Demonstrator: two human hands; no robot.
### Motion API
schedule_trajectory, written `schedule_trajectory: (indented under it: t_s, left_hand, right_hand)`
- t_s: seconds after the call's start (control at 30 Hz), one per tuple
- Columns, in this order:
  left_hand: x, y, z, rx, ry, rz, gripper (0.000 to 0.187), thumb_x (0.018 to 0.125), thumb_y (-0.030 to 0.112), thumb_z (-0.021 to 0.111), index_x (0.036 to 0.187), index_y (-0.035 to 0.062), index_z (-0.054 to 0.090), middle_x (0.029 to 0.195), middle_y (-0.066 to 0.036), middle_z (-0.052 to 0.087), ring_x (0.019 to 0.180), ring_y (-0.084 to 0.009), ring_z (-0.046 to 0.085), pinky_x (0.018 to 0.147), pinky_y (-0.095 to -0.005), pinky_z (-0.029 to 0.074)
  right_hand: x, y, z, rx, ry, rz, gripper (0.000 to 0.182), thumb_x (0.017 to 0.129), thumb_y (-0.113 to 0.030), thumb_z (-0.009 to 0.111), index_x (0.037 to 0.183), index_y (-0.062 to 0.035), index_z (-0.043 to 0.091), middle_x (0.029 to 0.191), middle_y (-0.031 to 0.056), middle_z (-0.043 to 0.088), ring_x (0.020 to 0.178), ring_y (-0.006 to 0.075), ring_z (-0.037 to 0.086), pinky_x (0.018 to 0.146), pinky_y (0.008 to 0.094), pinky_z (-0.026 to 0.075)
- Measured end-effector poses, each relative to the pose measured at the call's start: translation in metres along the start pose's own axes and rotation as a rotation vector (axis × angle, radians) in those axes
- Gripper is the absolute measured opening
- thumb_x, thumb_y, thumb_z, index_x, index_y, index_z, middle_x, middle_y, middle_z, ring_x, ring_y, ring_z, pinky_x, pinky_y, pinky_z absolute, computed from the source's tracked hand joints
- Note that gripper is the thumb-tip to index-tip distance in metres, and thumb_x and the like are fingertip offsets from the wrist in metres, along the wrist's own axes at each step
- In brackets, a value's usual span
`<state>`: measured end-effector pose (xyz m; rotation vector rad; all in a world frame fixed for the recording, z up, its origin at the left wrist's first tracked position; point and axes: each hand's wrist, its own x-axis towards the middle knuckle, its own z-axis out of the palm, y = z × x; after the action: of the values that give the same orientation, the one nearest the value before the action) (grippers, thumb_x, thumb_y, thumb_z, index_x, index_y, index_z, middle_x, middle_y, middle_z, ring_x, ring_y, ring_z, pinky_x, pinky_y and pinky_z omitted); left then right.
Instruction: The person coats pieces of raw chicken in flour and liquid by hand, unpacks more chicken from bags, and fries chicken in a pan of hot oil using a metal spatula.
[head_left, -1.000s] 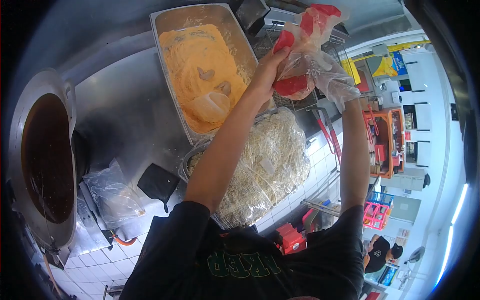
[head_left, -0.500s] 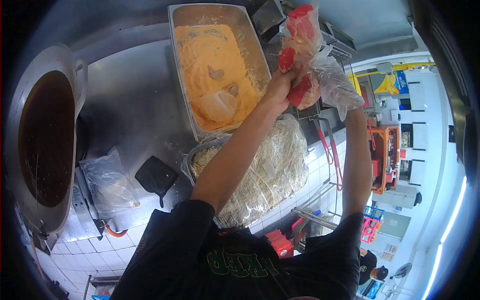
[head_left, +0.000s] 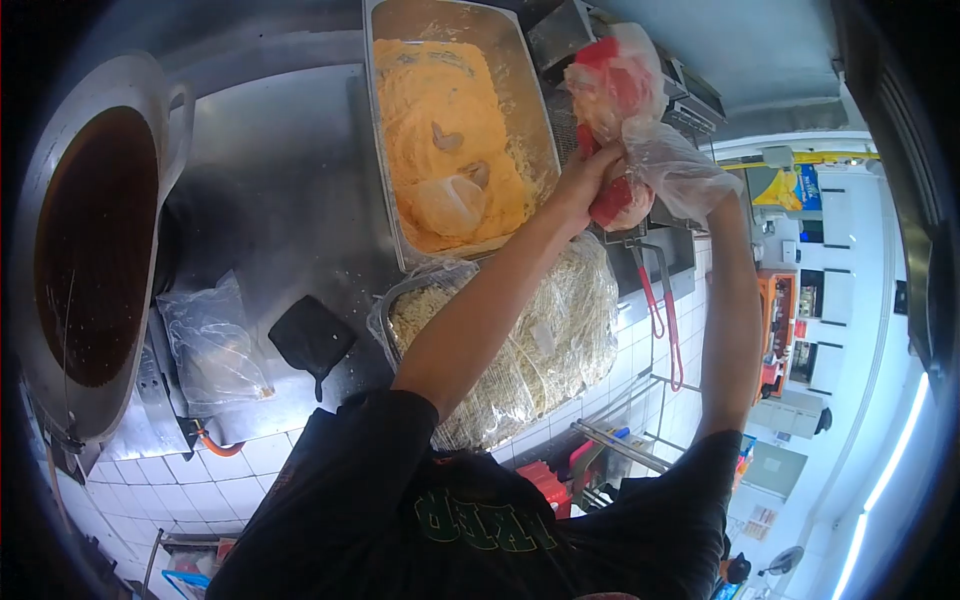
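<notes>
My bare left hand [head_left: 590, 185] is closed on a soft red-and-whitish bundle [head_left: 622, 205] at the upper right. Clear plastic [head_left: 680, 165] covers my right hand [head_left: 645, 135] down to the wrist, right beside the left one. Its fingers are hidden by the plastic and more red-and-whitish material [head_left: 610, 75] above. I cannot tell what kind of thing the bundle is. To the left of both hands stands a deep metal pan [head_left: 548, 120] of orange batter [head_left: 435, 110]. In the batter lies a pale translucent scoop or bowl [head_left: 450, 205].
A tray of pale shreds under cling film [head_left: 540, 340] sits below my left forearm. Red-handled fryer baskets [head_left: 660, 300] hang beside it. At the far left is a wok of dark oil [head_left: 95, 250]. A black square pad [head_left: 312, 340] and a plastic bag [head_left: 215, 345] lie on the steel counter.
Both hands have shifted slightly right and down, with the red material bunched closer together. The pan and counter items moved within the view as my head turned.
</notes>
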<state>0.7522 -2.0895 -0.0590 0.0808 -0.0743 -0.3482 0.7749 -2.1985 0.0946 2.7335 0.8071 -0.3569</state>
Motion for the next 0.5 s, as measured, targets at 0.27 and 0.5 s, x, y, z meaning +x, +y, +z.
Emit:
schedule_trajectory:
  t_s: [0.27,0.5]
  left_hand:
    - [0.005,0.015,0.006,0.176,0.068,-0.046,0.042,0.088,0.027,0.071,0.12,0.0042,0.055,0.103,-0.006,0.064,0.088,-0.015,0.066,0.075,-0.0307,0.056]
    - [0.004,0.007,-0.01,0.096,0.162,-0.102,0.039,0.09,0.028,0.07,0.118,0.005,0.056,0.101,-0.007,0.065,0.087,-0.0172,0.067,0.076,-0.033,0.057]
  right_hand:
    - [0.048,0.081,0.03,-0.028,0.342,-0.399,0.037,0.093,-0.017,0.056,0.128,-0.0033,0.053,0.118,0.0098,0.058,0.113,0.0218,0.055,0.101,0.0296,0.044]
    - [0.077,0.064,0.036,0.523,0.448,-0.099,0.021,0.089,-0.011,0.062,0.108,-0.0016,0.064,0.103,0.0044,0.063,0.094,0.0138,0.058,0.083,0.0283,0.049]
